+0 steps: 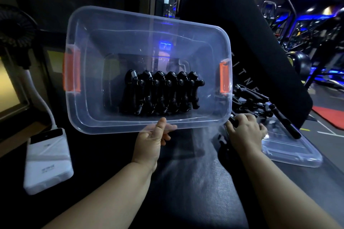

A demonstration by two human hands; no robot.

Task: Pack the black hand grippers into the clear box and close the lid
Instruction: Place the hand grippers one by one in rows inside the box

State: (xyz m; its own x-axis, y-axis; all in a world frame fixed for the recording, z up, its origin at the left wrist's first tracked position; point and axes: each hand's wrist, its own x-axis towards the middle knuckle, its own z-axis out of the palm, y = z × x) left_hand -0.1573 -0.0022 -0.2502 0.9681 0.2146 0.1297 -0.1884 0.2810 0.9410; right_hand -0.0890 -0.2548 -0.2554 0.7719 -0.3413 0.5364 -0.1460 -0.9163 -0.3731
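Note:
The clear box (119, 24) with orange latches is tipped toward me, its opening facing the camera. My left hand (154, 135) grips its near rim, thumb on the edge. Several black hand grippers (160, 95) stand in a row on the box's bottom. Just right of the box, my right hand (245, 128) is closed around the handle of a loose black hand gripper (232, 120) from a pile (260, 102). The clear lid (290, 150) lies flat under and beside that pile.
A white power bank (48, 161) lies at the left on the dark padded surface, with a white cable curving up toward a black fan (16, 26). A black padded backrest (242, 33) rises behind the box. Gym equipment fills the far right.

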